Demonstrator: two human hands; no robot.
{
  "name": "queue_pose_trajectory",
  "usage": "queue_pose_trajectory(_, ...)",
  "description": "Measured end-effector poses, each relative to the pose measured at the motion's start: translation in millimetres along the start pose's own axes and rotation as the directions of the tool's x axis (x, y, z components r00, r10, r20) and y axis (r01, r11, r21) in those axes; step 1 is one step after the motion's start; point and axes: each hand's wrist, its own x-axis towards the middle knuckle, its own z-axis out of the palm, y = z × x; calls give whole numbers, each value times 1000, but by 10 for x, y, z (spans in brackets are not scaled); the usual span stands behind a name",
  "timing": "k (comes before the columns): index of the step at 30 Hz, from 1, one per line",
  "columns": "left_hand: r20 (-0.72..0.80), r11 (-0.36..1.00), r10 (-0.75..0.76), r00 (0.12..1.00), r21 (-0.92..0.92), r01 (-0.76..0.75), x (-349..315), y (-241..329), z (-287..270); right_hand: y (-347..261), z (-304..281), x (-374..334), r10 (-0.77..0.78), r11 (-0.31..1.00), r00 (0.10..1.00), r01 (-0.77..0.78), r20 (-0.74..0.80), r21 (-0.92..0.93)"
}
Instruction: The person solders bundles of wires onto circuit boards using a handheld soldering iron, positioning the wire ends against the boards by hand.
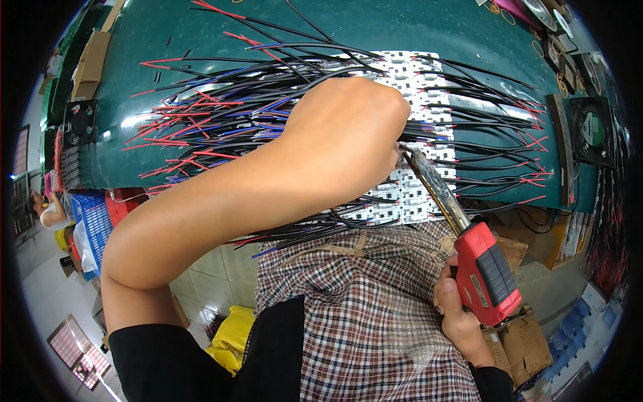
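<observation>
My left hand point(348, 137) is bent into a fist over a panel of small white circuit boards point(422, 100). Its fingertips are hidden beneath it, so what they pinch cannot be made out; a bundle of black and blue wires point(429, 129) shows just past the knuckles. In my right hand point(457, 311) is a red and black soldering gun point(487, 278), gripped by its handle. The gun's metal barrel slants up and left, its tip close beside my left hand over the boards. Black wires with red ends point(201, 117) fan out leftward, and more point(495, 120) spread to the right.
The boards lie on a green tabletop point(241, 27). Small black fans stand at the right point(592, 130) and left point(80, 122) edges. A dark bar point(561, 144) lies near the right fan. Left below the table is a blue basket point(95, 218); a person point(53, 213) is farther off.
</observation>
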Motion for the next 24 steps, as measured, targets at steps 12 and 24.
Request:
queue_pose_trajectory(12,38,999,-38,999,36,37,63,46,9,25,-40,0,87,994,994,-92,-66,-64)
queue_pose_trajectory(24,13,1000,15,1000,18,-15,-24,31,3,65,6,34,-107,984,987,87,-124,-157)
